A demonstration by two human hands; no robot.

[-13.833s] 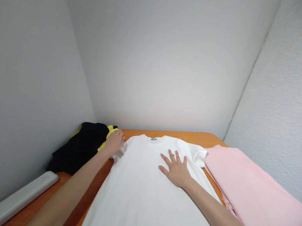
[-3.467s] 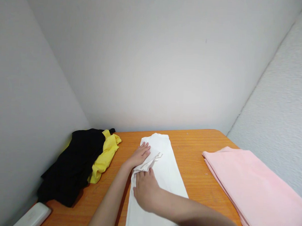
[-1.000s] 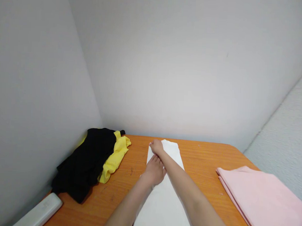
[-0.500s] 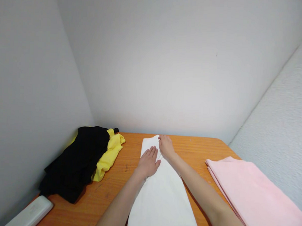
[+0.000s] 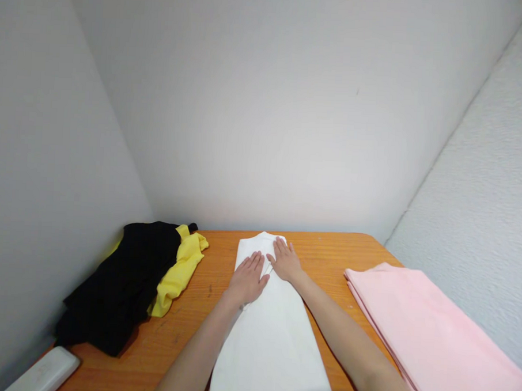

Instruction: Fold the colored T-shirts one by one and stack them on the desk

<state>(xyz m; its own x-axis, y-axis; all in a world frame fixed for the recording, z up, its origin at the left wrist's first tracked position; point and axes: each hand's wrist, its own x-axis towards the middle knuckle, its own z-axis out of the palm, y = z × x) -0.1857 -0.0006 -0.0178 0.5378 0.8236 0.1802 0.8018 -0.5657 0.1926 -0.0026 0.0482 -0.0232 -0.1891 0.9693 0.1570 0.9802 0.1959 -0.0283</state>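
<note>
A white garment (image 5: 272,346), folded into a long narrow shape, lies down the middle of the wooden table and runs off the bottom of the head view. My left hand (image 5: 247,278) rests flat on its upper part, fingers stretched out toward the far end. Just to the right, my right hand (image 5: 286,260) presses on the cloth near its far right corner with the fingers spread. Small creases show in the fabric between the two hands. Neither hand grips the cloth.
Black and yellow clothes (image 5: 122,287) lie heaped on the left of the wooden table (image 5: 190,331). A white box-like object (image 5: 46,370) sits at the lower left. Folded pink cloth (image 5: 428,329) covers the right side. Walls (image 5: 264,115) stand close behind and at both sides.
My right hand has gone from pinching at the far edge of the white garment to lying flat on it. My left hand stays in place. The view has shifted slightly right.
</note>
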